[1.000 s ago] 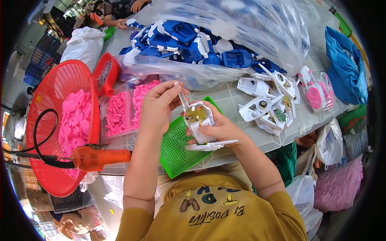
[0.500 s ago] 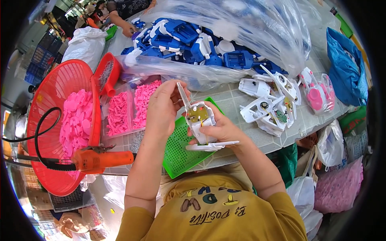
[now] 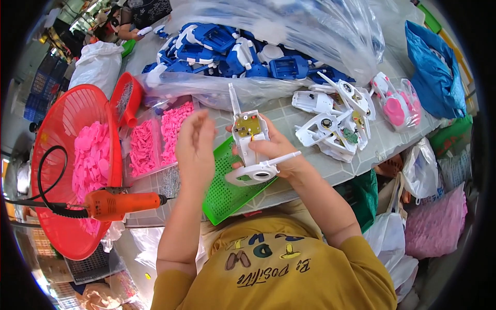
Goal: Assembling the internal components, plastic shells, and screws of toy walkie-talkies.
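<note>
My right hand (image 3: 279, 147) is closed round an opened white plastic toy housing (image 3: 248, 145), its thumb on the front. A yellowish circuit board (image 3: 248, 126) with thin wires sits in the upper part. From the top rises a narrow clear-white stem (image 3: 234, 101). At the lower end hangs a white shell part (image 3: 261, 173) with a round opening and a long thin arm. My left hand (image 3: 196, 147) is apart from the housing, just left of it, its fingers raised and loosely bent, with nothing visible in them. Below both hands lies a green perforated basket (image 3: 217, 191).
Pink small parts (image 3: 142, 147) fill trays at left, beside a red basket (image 3: 116, 170) of pink pieces. An orange electric screwdriver (image 3: 121, 205) hangs near it. A red scoop (image 3: 133, 93) holds screws. Blue-white toy bodies (image 3: 227, 54) pile behind; white housings (image 3: 338, 119) lie right.
My left hand has let go of the stem and drawn back left. The housing has turned more upright, and its lower shell now shows its round opening. The whole view has shifted slightly.
</note>
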The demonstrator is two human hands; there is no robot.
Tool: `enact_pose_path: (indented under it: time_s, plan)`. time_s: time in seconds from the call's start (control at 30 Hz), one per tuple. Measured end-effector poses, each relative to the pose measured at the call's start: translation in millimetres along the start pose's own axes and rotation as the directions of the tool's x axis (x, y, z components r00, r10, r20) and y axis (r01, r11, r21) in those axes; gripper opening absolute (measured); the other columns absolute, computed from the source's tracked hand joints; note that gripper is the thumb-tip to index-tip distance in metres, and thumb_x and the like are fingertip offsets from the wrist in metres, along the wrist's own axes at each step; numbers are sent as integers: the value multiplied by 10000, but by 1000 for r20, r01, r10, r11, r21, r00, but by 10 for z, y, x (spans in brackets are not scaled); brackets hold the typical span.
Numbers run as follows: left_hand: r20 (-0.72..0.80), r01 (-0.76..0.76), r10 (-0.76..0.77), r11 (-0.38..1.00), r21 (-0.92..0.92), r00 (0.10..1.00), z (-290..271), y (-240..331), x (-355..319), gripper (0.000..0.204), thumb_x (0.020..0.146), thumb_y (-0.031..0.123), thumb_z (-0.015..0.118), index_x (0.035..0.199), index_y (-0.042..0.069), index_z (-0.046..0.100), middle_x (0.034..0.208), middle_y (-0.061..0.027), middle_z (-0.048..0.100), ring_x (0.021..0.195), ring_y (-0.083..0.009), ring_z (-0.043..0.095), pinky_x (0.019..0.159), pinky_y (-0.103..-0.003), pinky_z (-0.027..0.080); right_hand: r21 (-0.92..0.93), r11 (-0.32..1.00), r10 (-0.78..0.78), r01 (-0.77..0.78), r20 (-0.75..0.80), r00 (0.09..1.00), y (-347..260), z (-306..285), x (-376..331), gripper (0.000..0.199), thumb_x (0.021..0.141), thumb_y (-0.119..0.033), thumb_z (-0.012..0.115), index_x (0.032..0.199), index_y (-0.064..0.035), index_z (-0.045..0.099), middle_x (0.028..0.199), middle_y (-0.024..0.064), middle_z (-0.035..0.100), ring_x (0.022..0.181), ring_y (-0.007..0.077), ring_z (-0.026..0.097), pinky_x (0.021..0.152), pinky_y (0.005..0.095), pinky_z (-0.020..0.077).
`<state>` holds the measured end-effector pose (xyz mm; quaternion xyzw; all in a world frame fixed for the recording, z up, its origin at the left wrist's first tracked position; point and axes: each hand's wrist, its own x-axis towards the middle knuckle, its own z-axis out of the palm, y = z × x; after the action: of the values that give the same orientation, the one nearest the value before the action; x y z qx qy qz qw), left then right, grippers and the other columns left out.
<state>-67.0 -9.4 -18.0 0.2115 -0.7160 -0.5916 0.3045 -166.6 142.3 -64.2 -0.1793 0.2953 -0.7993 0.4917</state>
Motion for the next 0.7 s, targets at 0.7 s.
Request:
enact_pose_path:
  time_s: [0.7]
  plan:
    - [147,-246,213,929,275,966,144,74,-354,167,879,67,699,1024,-12,672,914,-129,672,822,-234,658,708,-333,519,57,998,-17,28,-191,981,83,286,-447,725,917,2,561,1532,-166,216,1277,134,552,1036,276,651,857,523,605]
